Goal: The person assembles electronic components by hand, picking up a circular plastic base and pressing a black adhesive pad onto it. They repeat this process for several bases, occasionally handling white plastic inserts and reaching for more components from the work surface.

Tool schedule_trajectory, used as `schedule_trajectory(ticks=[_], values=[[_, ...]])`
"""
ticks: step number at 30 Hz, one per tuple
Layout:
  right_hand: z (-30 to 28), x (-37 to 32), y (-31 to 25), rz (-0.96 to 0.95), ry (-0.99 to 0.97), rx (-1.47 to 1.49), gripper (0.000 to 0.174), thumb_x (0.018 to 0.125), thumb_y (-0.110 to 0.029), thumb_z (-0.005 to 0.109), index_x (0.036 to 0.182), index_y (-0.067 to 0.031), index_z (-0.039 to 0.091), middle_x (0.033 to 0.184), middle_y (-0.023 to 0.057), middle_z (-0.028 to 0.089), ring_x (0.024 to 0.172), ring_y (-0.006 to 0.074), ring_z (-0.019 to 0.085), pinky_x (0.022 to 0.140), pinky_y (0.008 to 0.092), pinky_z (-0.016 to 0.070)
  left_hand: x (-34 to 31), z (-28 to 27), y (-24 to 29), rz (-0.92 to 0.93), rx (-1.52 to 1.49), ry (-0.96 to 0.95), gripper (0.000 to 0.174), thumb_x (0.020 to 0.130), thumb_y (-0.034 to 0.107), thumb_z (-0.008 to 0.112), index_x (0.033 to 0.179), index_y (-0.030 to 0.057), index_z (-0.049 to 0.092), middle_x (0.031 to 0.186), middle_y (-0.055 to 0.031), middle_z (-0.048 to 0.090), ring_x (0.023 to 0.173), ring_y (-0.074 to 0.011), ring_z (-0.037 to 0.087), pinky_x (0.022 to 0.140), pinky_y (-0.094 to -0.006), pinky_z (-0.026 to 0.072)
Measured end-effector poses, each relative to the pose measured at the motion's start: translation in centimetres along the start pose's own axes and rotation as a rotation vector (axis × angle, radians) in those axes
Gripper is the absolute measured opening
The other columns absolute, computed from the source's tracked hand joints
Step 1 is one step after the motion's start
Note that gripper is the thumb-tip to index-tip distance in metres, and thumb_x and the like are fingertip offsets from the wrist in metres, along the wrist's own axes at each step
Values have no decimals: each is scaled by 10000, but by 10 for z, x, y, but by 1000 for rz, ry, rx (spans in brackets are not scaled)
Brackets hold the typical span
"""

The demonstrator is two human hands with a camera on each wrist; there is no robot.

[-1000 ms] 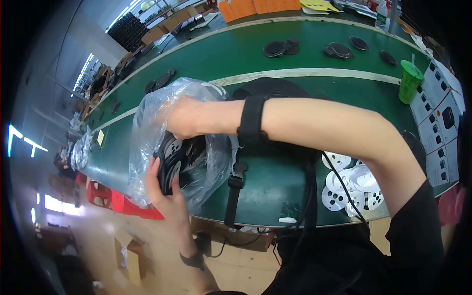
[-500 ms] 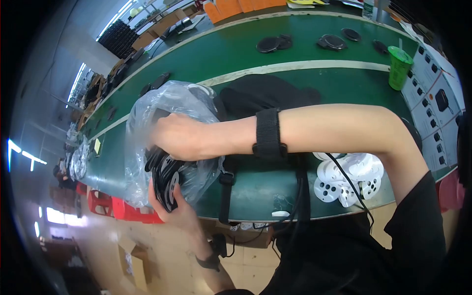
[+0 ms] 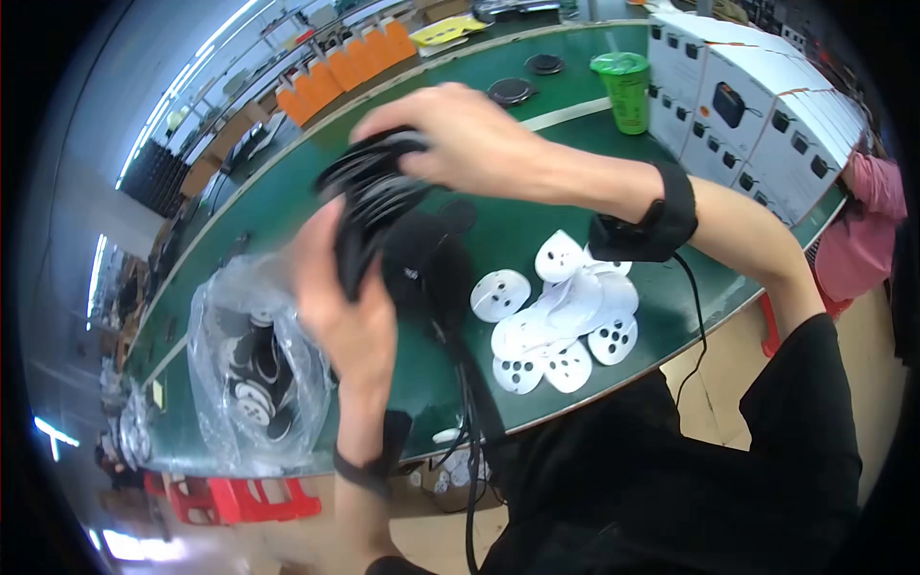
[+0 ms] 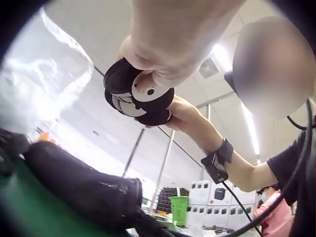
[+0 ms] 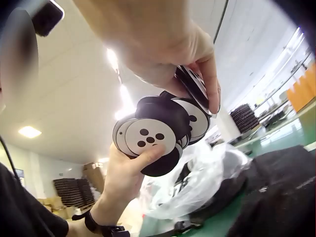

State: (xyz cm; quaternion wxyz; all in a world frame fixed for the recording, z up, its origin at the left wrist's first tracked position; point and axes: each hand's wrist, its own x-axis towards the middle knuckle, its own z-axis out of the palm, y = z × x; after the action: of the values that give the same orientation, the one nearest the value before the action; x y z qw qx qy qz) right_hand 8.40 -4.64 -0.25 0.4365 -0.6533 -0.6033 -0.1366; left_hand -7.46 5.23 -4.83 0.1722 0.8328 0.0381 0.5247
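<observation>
Above the table, both hands hold a stack of thin black discs (image 3: 359, 206) with white faces. My left hand (image 3: 350, 321) grips the stack from below, its thumb across a white face with several black holes (image 5: 143, 132) in the right wrist view. From the other side my right hand (image 3: 479, 144) grips the upper discs, its fingers curled over their edges. A clear plastic bag (image 3: 216, 393) stands open to the left, with more black and white discs (image 3: 254, 402) inside. Loose white discs with holes (image 3: 565, 321) lie piled in front of my body.
A black fabric bag (image 3: 431, 264) with straps lies mid-table on the green table (image 3: 422, 359). A green cup (image 3: 628, 96) stands by stacked white boxes (image 3: 738, 105) at the right. Red stools (image 3: 259, 503) are below the left edge. A person in pink (image 3: 867, 225) is at far right.
Both hands have come out of the plastic bag with the stack of discs and moved up and right over the table. The head view has turned right; the bag stays behind at left.
</observation>
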Motion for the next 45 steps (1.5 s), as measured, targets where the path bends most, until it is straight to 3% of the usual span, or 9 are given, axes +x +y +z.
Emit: schedule_trajectory(ticks=[9,15,16,19,21,27,34,38,45], values=[[10,-112,107,393,-103,-538,444,671,17,579,1108,-47,534,948,170,558,788,350,614,683,412,517,2,130,-20,210,272,-844,616,650,-159,545,1213,47,401,1182,-213,393,994,-384,498,808,-422,483],[49,-128,93,346,-285,-690,806,685,-51,649,1371,-24,227,1308,296,333,1075,468,492,834,473,477,-4,111,-24,297,733,-1241,1097,637,435,759,1416,35,97,1435,-271,127,1192,-528,352,928,-644,307],[43,-126,94,400,-377,-564,918,690,-32,650,1421,-69,97,1398,314,182,1155,520,403,936,508,398,3,112,-20,239,702,-1305,1129,611,456,768,1412,23,100,1425,-293,146,1181,-543,357,941,-645,290],[6,-117,94,605,-432,-187,957,682,0,638,1429,-94,46,1386,322,205,1152,500,417,933,478,409,37,119,-3,80,715,-1590,1119,634,454,760,1418,20,91,1435,-278,151,1186,-509,383,981,-642,231],[-22,-107,88,798,-462,-19,792,684,11,639,1377,-59,260,1305,301,369,1081,433,490,904,447,428,56,115,-5,146,635,-1655,1074,637,513,724,1394,-7,167,1392,-309,241,1163,-462,435,948,-653,275],[-20,-128,103,537,-355,-208,512,642,-78,726,1111,24,546,996,202,573,978,335,541,849,407,446,108,85,15,277,231,-1497,679,758,331,662,1263,-36,395,1120,-227,552,934,-387,565,775,-407,465],[-40,-119,88,823,-266,-60,366,681,-69,660,1024,32,581,983,191,557,989,330,533,824,385,450,115,33,67,388,343,-1176,641,761,240,679,1288,25,383,1126,-196,566,1024,-332,566,873,-415,456],[-36,-124,101,908,-372,57,135,739,-56,632,757,58,562,740,162,585,707,292,580,662,378,458,99,25,65,178,329,-1143,732,729,251,687,1349,74,339,1201,-137,532,1124,-313,501,922,-434,416],[-60,-93,78,920,-198,270,161,784,-72,631,775,49,525,642,126,548,581,223,556,520,336,419,150,10,64,93,432,-1322,742,675,162,737,1315,37,383,1084,-175,575,1008,-324,565,837,-394,456]])
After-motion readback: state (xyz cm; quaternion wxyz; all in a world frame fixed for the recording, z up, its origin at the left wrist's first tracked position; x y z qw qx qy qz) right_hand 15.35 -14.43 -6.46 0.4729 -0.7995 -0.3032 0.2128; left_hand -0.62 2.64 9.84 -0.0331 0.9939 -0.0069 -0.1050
